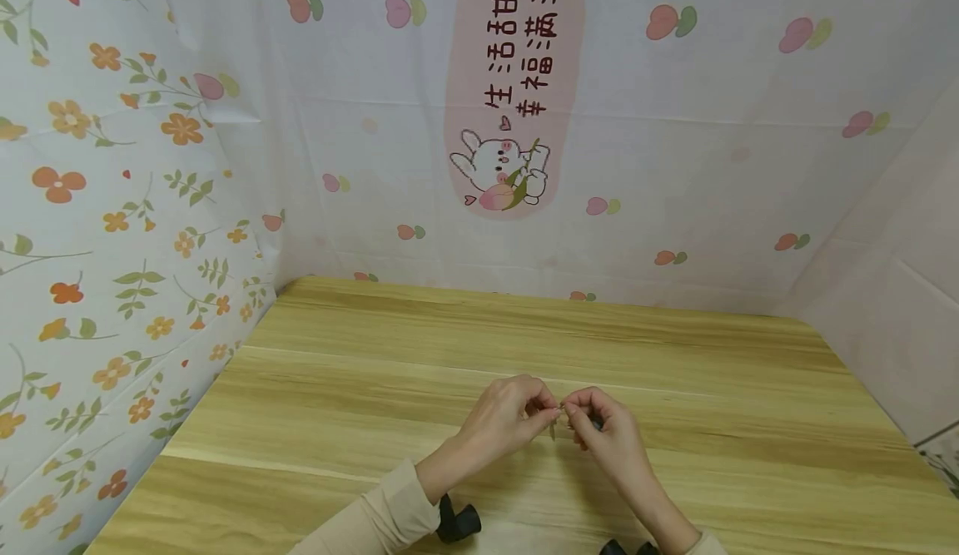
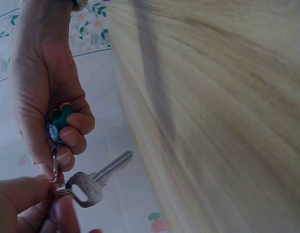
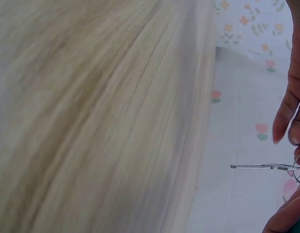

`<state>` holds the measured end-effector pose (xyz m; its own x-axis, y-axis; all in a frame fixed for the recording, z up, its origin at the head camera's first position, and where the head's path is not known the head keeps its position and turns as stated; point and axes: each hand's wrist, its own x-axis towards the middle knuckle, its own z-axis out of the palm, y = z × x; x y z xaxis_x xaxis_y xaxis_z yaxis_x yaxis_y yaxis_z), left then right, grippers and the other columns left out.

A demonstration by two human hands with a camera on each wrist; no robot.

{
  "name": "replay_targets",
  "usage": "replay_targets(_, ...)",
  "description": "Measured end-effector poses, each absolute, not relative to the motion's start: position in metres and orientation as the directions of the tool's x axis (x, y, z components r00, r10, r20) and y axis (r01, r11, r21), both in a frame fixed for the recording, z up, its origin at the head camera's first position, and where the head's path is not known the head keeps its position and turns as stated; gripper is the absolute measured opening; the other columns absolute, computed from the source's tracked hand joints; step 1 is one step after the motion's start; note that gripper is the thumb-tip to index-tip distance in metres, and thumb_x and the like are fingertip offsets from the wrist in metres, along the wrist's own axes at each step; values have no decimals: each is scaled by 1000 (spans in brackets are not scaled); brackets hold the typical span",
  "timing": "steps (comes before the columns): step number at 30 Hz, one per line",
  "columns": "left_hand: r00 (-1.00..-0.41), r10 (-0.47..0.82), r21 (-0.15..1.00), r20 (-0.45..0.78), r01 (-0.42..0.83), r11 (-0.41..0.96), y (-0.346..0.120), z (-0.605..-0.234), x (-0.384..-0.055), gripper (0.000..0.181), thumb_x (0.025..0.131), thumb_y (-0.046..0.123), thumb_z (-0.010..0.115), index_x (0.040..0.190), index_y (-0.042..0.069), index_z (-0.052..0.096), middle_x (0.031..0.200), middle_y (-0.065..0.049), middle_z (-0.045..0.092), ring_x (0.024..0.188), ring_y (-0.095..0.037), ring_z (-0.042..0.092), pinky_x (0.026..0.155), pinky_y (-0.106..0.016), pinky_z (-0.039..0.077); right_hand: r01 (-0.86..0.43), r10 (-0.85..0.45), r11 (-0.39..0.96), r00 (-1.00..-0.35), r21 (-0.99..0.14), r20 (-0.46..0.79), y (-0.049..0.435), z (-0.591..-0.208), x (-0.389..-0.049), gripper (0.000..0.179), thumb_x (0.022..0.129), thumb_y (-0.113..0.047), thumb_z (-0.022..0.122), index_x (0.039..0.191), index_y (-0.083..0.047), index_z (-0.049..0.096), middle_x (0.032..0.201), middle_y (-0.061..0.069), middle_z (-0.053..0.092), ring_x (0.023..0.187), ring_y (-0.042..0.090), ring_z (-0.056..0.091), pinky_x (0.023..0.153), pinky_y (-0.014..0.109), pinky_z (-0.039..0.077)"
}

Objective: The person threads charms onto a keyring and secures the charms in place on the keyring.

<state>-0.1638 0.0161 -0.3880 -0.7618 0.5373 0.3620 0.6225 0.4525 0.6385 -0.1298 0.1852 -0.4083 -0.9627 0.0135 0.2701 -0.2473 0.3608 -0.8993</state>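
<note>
While the left hand (image 1: 500, 418) pinches the metal ring (image 2: 63, 191), a firm, calm squeeze should stop it slipping. Next, the key (image 2: 89, 190) hangs from the ring over the table (image 1: 315, 397). Then the right hand (image 1: 610, 438) curls round a green charm (image 2: 61, 118), its fingertips by the ring. Both hands point inward.

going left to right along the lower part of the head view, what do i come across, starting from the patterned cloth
Flowered cloth, left sleeve, left hand, key, right hand.
</note>
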Motion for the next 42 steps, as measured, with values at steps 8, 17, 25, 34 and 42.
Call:
replay_targets(8,-771,547,641,325,605,472,17,-387,-162,10,86,18,69,77,15,68,73,7,65,59,6,48,53,-10,39,-372,-35,425,-917,-825,396,183,-406,-127,9,89,1,60,83,-5,61,65,4,56,50,2,46,42,22,41)
replay_targets(17,-761,537,635,364,624,455,16,-386,-161,12,87,20,68,77,15,68,72,8,62,62,5,49,56,-11,39,-334,-21,401,-934,-853,356,183,-405,-128,8,90,2,59,84,-3,61,67,8,56,51,3,47,43,23,42)
replay_targets(25,-749,546,640,375,635,432,18,-387,-161,8,86,16,69,79,13,69,78,4,66,66,3,52,58,-10,41,-320,-10,384,-939,-866,342,185,-405,-127,8,90,2,59,83,-2,61,66,9,56,50,3,48,43,23,42)
replay_targets(34,-759,539,631,364,627,456,17,-387,-161,15,87,20,68,73,15,67,71,8,60,57,3,42,52,-12,35,-398,-54,442,-906,-804,419,183,-405,-126,9,89,2,59,84,-6,61,65,6,56,51,1,46,41,22,40)
replay_targets(42,-730,544,626,414,662,413,17,-390,-162,9,86,17,69,78,12,69,76,2,64,63,2,48,56,-10,38,-349,-29,415,-928,-840,371,183,-405,-127,7,90,0,59,85,-5,61,66,1,55,51,3,48,43,23,42)
